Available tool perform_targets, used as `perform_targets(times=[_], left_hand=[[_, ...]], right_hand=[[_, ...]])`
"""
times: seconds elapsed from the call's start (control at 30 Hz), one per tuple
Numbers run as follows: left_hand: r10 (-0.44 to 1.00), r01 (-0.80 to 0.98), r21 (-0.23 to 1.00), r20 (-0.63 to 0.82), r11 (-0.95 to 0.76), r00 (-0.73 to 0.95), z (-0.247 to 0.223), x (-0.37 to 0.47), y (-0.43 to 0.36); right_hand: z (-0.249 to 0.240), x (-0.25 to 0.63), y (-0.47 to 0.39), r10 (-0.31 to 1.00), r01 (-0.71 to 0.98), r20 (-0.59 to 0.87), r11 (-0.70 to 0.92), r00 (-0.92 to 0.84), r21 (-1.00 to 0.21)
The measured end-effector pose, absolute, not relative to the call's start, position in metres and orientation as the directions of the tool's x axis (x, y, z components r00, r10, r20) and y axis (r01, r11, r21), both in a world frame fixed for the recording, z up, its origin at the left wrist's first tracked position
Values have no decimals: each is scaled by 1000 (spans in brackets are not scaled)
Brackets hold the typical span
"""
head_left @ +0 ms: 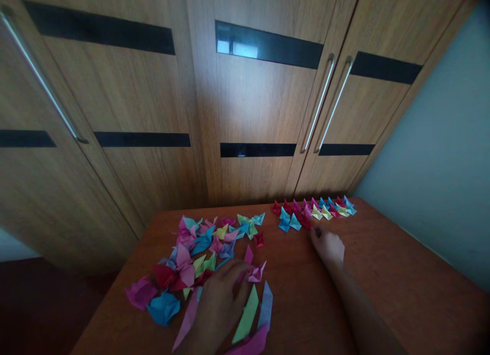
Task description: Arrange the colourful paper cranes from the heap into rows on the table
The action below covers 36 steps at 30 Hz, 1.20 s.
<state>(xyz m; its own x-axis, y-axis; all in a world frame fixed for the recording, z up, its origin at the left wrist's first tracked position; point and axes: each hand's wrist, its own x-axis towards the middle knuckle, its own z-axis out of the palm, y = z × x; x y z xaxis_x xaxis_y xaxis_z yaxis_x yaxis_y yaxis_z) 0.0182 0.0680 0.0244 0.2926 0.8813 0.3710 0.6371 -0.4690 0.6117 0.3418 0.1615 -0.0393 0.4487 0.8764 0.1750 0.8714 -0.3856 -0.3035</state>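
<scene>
My left hand (224,300) reaches over loose folded-paper pieces, its fingers and thumb closed at a pink origami piece (257,272) whose points stick out to the right. Farther back, my right hand (329,246) is closed, fingertips pinched at a red origami piece (305,222) on the near side of neat rows. Those rows hold small pointed pieces standing upright, such as a blue origami piece (284,224) and a yellow origami piece (316,212). Long flat folded strips, including a green strip (247,315) and a lilac strip (265,306), lie beside my left hand.
A jumbled pile of colourful origami (202,241) covers the left of the brown table (298,293). A crumpled-looking blue piece (164,308) lies near the left edge. Behind stands a wooden wardrobe (252,99) with metal handles; a pale wall (432,181) is at right.
</scene>
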Motion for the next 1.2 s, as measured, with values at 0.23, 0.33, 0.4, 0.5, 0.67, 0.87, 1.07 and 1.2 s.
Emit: perform_targets(times=[0.23,0.33,0.4,0.5,0.67,0.87,1.07,1.2], left_hand=[[876,712,524,383,-466,292,20,6,78],[869,769,469,441,-435,222,22,-10,84],[862,813,430,481,-393,162,27,-24,84],[860,891,354,506,-284,73,41,-50,77],[874,942,313,484,-119,-51,62,-96,63],[940,960,279,333,-25,-72,57,-111,59],[971,950,270,218,-158,100,59,-63,66],[975,957,198,104,-212,195,57,-30,88]], right_hand=[[-35,342,157,844,867,297,-328,447,-375],[-35,337,154,851,877,390,-152,351,-456],[-34,329,151,877,854,423,26,230,-519],[-31,310,146,907,793,419,227,39,-565],[-27,281,136,918,763,366,344,-152,-547],[-26,272,132,936,762,277,338,-215,-553],[-27,271,132,944,777,231,327,-237,-538],[-29,270,132,943,782,198,331,-266,-528]])
